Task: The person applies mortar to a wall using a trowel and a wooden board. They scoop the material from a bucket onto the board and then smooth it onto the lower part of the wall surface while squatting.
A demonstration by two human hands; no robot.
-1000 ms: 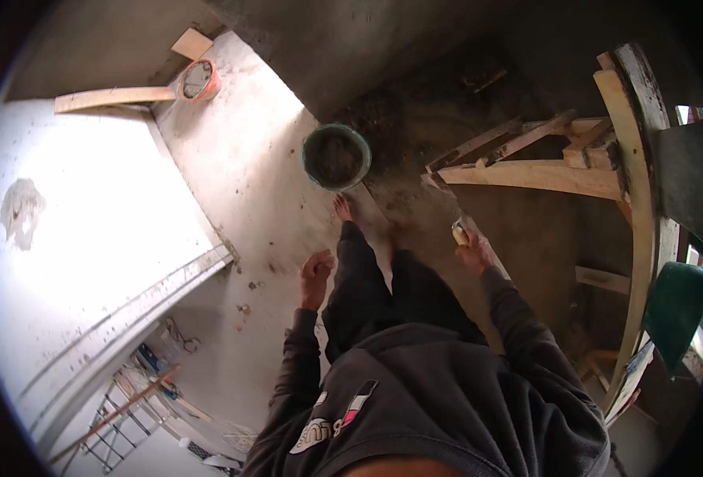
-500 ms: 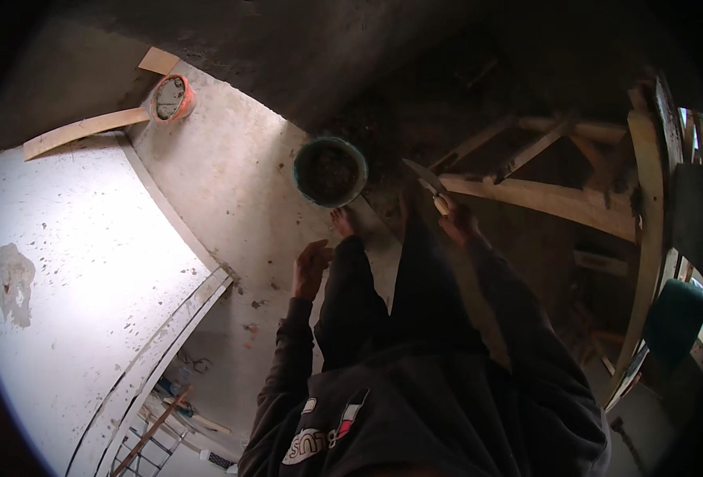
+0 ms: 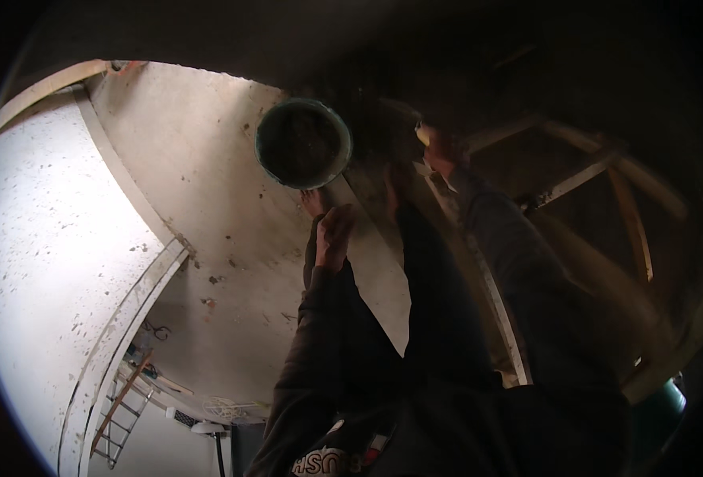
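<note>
A trowel [image 3: 423,133] with a pale handle is in my right hand [image 3: 447,151], fingers wrapped around the grip. Its blade points away to the upper left and fades into shadow. Beside the blade, on the left, a round dark green bucket [image 3: 260,159] stands on the floor just beyond my bare feet. Its inside is too dark to make out clearly. My left hand [image 3: 337,228] hangs over my left shin, short of the bucket, its fingers curled in a loose fist with nothing visible in them.
A white spattered surface [image 3: 57,207] with a raised edge fills the left. Wooden beams [image 3: 574,183] form a frame at my right. Far off at lower left stands a ladder [image 3: 117,417]. A curved plank [image 3: 49,91] lies at upper left, beside a mostly hidden orange bucket [image 3: 125,67].
My view has shifted, and the bucket now appears larger. My right hand has moved the trowel forward into darker shadow. My left hand has come in front of my left leg.
</note>
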